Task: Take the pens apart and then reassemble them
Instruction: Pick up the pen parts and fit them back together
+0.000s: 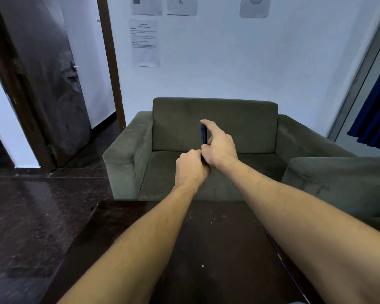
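A dark blue pen [204, 134] stands upright in the air in front of the armchair, held between both hands. My right hand [220, 144] wraps its upper part, with the index finger stretched over the top end. My left hand [190, 166] is closed around the lower end, which is hidden inside the fist. The two hands touch each other at the pen's middle. Thin blue pen parts [280, 256] lie on the dark table, mostly hidden under my right forearm.
A dark wooden table [217, 249] lies below my arms. A grey-green armchair [213, 119] stands behind it against the white wall, and a second sofa arm [338, 178] is at the right. An open dark door [53, 84] is at the left.
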